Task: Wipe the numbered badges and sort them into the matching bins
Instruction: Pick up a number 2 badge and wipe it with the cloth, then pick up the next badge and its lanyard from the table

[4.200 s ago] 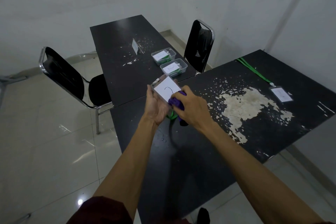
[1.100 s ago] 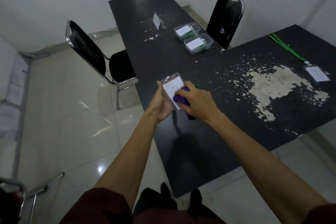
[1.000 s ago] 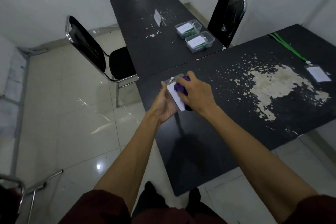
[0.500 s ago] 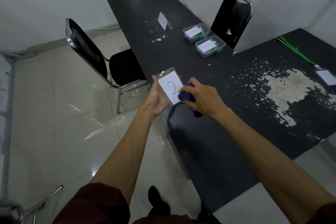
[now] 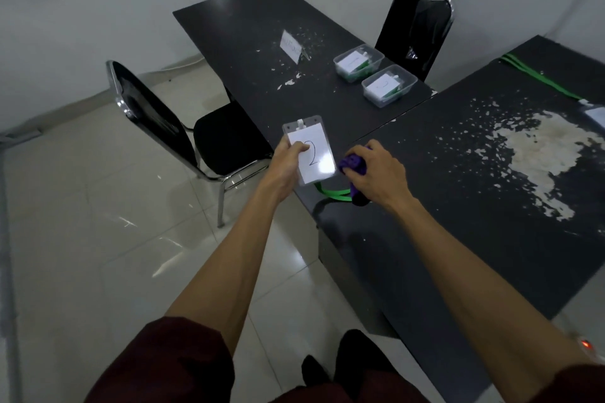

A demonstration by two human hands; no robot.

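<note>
At the far left a black chair (image 5: 157, 118) with a chrome frame stands on the pale tiled floor, its seat tucked toward the far table (image 5: 235, 29). The left hand (image 5: 288, 160) holds a clear badge (image 5: 311, 150) up in the air over the near-left corner of the near table (image 5: 425, 239), with the thumb curled across the left part of the white card and the fingers behind it. The card shows a handwritten 2, and a bright glare sits on the lower right of the sleeve. A green lanyard (image 5: 334, 193) loops from below the badge toward the right. Just beside the badge, and apart from it, the right hand (image 5: 376, 173) is closed around a bunched purple cloth (image 5: 352, 163), which pokes out past the fingers and below the palm. On the far table a small white folded card (image 5: 291, 46) stands upright among pale chips in the surface. To its right two clear bins sit side by side near the table's right edge, the farther bin (image 5: 352, 78) and the nearer bin (image 5: 384, 103), each holding white cards and bits of green strap; their numbers are too faint to read. Behind them stands a second black chair (image 5: 415, 26). The near table has a large worn pale patch (image 5: 540, 147), and at the far right edge another badge (image 5: 597, 114) lies on it with its green strap (image 5: 537, 75) stretched away.
</note>
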